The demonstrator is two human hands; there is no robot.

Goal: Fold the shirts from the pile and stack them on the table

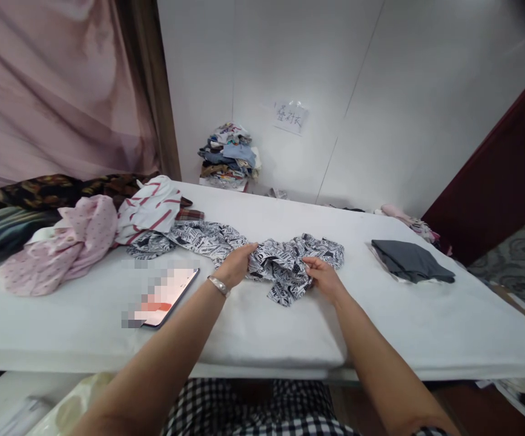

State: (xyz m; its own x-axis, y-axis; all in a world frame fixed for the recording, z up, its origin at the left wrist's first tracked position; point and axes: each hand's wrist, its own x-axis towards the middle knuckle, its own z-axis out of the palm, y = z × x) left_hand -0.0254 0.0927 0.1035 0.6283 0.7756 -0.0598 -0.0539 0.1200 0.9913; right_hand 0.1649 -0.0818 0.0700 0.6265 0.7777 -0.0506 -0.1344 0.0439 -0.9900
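A crumpled black-and-white patterned garment (284, 260) lies across the middle of the white table (262, 327). My left hand (236, 264), with a silver bracelet on its wrist, grips the garment's left part. My right hand (323, 277) pinches a fold at the garment's lower right. The cloth trails left toward a heap of other clothes.
A pink dotted garment (62, 242), a red-striped white one (151, 209) and dark patterned clothes lie at the left. A phone (165, 297) rests on the table in front of them. A folded grey garment (410, 260) sits at the right. A clothes pile (230, 156) stands against the back wall.
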